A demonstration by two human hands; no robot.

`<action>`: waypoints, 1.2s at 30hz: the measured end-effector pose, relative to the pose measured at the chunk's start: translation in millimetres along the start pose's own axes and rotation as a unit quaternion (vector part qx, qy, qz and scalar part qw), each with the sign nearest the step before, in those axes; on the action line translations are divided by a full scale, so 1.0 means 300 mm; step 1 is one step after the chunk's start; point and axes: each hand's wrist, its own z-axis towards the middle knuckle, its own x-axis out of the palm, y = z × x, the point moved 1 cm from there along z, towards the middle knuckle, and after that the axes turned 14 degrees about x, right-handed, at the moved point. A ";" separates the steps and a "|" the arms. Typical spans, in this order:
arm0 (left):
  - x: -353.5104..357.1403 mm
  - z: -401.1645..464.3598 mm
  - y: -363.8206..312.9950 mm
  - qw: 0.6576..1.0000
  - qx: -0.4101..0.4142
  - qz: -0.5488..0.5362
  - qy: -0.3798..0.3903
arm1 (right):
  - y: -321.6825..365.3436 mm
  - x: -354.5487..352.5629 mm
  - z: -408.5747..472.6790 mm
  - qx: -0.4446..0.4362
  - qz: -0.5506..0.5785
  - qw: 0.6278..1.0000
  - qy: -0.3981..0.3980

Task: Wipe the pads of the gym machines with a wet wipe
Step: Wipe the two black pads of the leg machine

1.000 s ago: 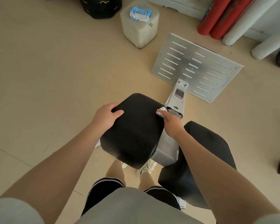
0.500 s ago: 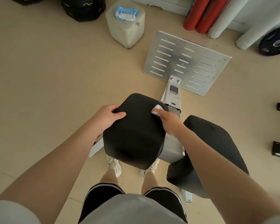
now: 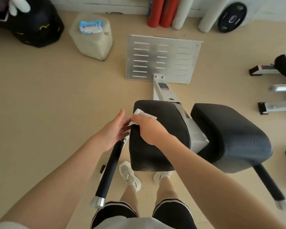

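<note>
Two black pads of a gym machine lie below me, the left pad and the right pad, joined by a white frame. My right hand holds a white wet wipe down on the far left top of the left pad, fingers bent over it. My left hand is beside that pad's left edge, fingers straight, holding nothing; whether it touches the pad I cannot tell.
Black handles stick out toward me at the left and right. A slotted metal foot plate lies ahead. A wipes pack sits on a pale canister. Red and white rollers, a weight plate and another machine's frame surround.
My right hand has slid the wipe from the left pad's far right corner across to its far left. My left hand has let go of the pad's edge and opened.
</note>
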 end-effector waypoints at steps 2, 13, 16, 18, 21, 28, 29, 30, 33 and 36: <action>0.003 -0.001 -0.003 1.000 -0.004 0.021 0.009 | -0.052 -0.039 -0.006 0.085 0.025 0.996 0.009; 0.024 -0.015 0.056 0.999 0.044 -0.011 -0.002 | -0.123 -0.027 -0.022 0.147 0.020 0.981 -0.128; 0.020 -0.018 0.057 0.998 0.056 -0.008 0.002 | 0.018 0.055 -0.030 0.015 0.021 0.994 -0.108; 0.022 -0.019 0.058 0.998 0.058 0.006 -0.001 | 0.020 0.052 -0.020 -0.005 0.002 0.996 -0.085; 0.044 -0.023 0.058 0.998 0.053 -0.001 -0.019 | -0.110 -0.017 -0.028 0.075 0.001 0.994 -0.074; 0.094 -0.035 0.081 0.997 0.072 -0.015 -0.033 | -0.243 -0.024 -0.097 0.172 0.047 0.959 -0.218; 0.103 -0.036 0.070 0.996 0.077 -0.034 -0.033 | -0.188 -0.001 -0.095 0.141 0.040 0.964 -0.221; 0.104 -0.034 0.064 0.995 0.079 -0.051 -0.037 | -0.127 0.030 -0.097 0.102 0.041 0.971 -0.214; 0.090 -0.045 0.051 0.994 0.071 -0.072 -0.028 | 0.025 0.116 -0.118 -0.048 0.022 0.979 -0.197; 0.088 -0.048 0.054 0.995 0.072 -0.067 -0.032 | -0.002 0.107 -0.125 -0.105 0.002 0.974 -0.200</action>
